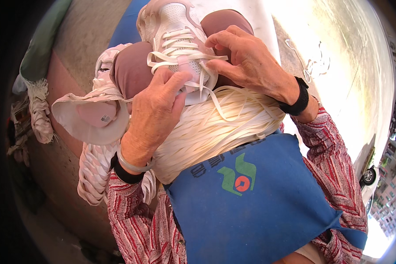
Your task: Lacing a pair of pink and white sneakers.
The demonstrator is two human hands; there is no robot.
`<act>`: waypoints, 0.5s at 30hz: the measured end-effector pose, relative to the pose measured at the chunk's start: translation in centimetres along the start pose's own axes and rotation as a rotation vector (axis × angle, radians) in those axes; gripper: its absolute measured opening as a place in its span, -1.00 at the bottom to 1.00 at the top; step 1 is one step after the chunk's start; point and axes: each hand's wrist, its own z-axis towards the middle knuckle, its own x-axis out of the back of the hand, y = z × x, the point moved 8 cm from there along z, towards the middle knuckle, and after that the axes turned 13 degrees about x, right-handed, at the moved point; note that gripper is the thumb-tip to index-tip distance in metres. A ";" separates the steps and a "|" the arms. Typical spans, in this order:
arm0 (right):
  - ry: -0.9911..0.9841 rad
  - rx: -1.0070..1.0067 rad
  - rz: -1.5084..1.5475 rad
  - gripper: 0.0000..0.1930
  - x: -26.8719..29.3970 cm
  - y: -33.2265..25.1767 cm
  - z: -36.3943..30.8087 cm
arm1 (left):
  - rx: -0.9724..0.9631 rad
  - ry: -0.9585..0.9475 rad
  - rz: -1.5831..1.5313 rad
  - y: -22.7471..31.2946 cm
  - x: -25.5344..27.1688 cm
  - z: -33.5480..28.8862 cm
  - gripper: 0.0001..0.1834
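Observation:
A pale pink and white sneaker (174,15) stands with its toe pointing away from me, between two rounded mauve shapes. White shoelace (180,44) is threaded across its front, with loose loops and ends near the tongue. My left hand (152,110) is at the shoe's near left side, its thumb and forefinger closed on the shoelace by a loop; the exact grip is partly hidden. My right hand (255,64) is on the right, thumb and curled forefinger apart, a lace end showing in the gap between them. A thick bundle of cream laces (207,127) lies on my lap.
At the left are another pale sneaker (86,119) and a braided bundle of pale laces (94,171). A blue apron (251,193) covers my lap. Loose white laces (317,66) lie on the sunlit ground, and a vehicle wheel (368,176) shows far right.

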 end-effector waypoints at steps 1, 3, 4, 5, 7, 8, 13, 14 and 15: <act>0.001 0.000 -0.071 -0.73 -0.1 -0.1 0.2 | -0.055 0.048 0.090 0.2 -0.2 -0.1 -0.75; -0.015 -0.008 -0.056 -0.70 -0.3 0.3 0.3 | -0.049 0.038 0.128 0.1 -0.1 0.5 -0.77; -0.029 -0.016 -0.037 -0.66 -0.4 0.4 0.4 | -0.041 0.026 0.170 0.0 -0.2 0.7 -0.78; -0.029 -0.015 -0.038 -0.66 -0.5 0.4 0.6 | -0.041 0.028 0.170 -0.2 -0.3 0.7 -0.78; -0.036 -0.058 0.002 -0.68 -0.6 0.6 0.9 | -0.091 0.054 0.182 0.0 -0.3 0.6 -0.90; -0.034 -0.059 0.001 -0.68 -0.7 0.6 0.9 | -0.093 0.054 0.181 0.1 -0.3 0.6 -0.90; -0.072 -0.088 0.050 -0.70 -1.0 0.7 1.0 | -0.057 0.099 0.058 0.8 0.1 0.4 -0.82; -0.071 -0.084 0.052 -0.70 -0.9 0.6 1.2 | -0.056 0.101 0.061 0.7 0.1 0.4 -0.82; -0.122 -0.124 0.092 -0.70 -1.2 0.7 1.4 | -0.069 0.082 0.130 0.6 -0.2 0.5 -0.80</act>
